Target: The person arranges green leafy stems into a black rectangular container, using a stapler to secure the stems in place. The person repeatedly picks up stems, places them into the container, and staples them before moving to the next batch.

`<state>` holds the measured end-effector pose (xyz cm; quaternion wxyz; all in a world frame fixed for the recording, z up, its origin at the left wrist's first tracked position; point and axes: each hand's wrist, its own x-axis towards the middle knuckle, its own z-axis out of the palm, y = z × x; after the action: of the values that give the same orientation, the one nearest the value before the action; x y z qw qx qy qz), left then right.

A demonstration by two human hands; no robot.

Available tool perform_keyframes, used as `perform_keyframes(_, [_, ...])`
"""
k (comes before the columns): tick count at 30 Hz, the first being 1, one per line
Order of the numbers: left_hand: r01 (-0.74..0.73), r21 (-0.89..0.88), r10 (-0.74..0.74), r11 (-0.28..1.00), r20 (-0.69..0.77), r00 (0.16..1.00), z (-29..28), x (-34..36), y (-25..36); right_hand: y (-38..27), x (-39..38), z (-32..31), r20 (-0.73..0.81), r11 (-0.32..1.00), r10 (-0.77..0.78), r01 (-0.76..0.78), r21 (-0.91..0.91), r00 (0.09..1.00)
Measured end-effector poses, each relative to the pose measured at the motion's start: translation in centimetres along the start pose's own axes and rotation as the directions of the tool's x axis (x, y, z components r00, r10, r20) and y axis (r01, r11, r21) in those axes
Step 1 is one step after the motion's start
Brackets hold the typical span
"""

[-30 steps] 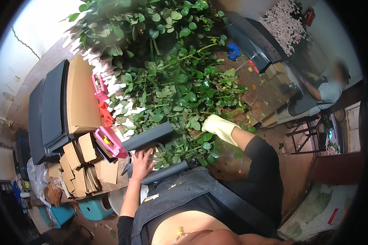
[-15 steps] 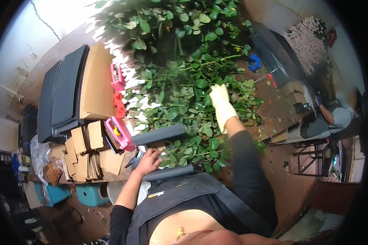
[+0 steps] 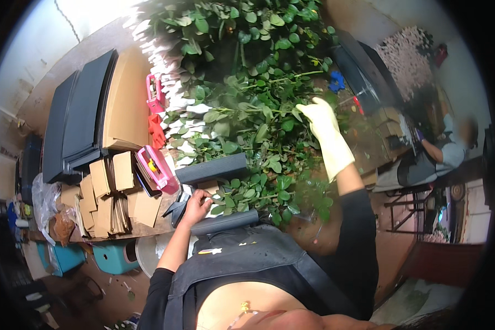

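Observation:
A deep pile of leafy rose stems (image 3: 253, 132) covers the table in front of me, with white-sleeved buds (image 3: 173, 99) along its left side. My right hand (image 3: 322, 118), in a pale yellow rubber glove, is at the right of the pile, closed on the end of a rose stem that reaches left to a white bud. Near me, between a ribbed dark cardboard piece (image 3: 212, 168) and a dark roll (image 3: 225, 221), lies a smaller leafy bunch (image 3: 253, 195). My bare left hand (image 3: 197, 208) is at its bud end, fingers curled; what they pinch is hidden.
Left are black boards (image 3: 85, 110), a brown cardboard stack (image 3: 126, 102), cut cardboard pieces (image 3: 113, 192) and pink tape dispensers (image 3: 155, 170). Turquoise bins (image 3: 115, 257) stand below. A blue item (image 3: 336, 81) lies at right; beyond, a person (image 3: 448, 151) works by more flowers (image 3: 407, 60).
My right hand has moved right from over the foliage to the stem ends, and a rose stem now stretches from it. The left hand's fingers have curled up, beside the near bunch.

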<state>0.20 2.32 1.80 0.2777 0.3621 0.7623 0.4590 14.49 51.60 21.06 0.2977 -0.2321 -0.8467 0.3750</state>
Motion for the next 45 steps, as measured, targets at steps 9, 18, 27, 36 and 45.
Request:
perform_keyframes(9, [0.086,-0.069,-0.086,0.994,-0.001,0.996,-0.3,-0.9,-3.1,-11.4,-7.6,0.9,0.332,0.998,0.044,-0.055,0.025,0.942])
perform_keyframes(18, [0.194,-0.258,-0.208,0.946,-0.029,0.978,0.3,-0.5,0.3,4.3,-14.9,7.1,0.539,0.661,0.525,0.084,-0.746,0.659])
perform_keyframes(27, [0.124,-0.016,-0.125,0.992,-0.060,0.990,-0.4,-1.6,0.6,-5.2,-6.6,6.8,0.610,0.693,0.503,0.137,-0.708,0.612])
perform_keyframes(36, [0.166,-0.143,-0.166,0.976,0.013,0.986,0.2,-0.1,-1.0,6.8,0.6,16.0,0.206,0.691,0.540,-0.290,-0.662,0.816])
perform_keyframes(45, [0.125,0.034,-0.121,0.992,-0.110,0.987,-0.9,-0.9,0.8,-7.2,-0.5,3.0,0.067,0.857,-0.281,0.281,-0.432,0.957])
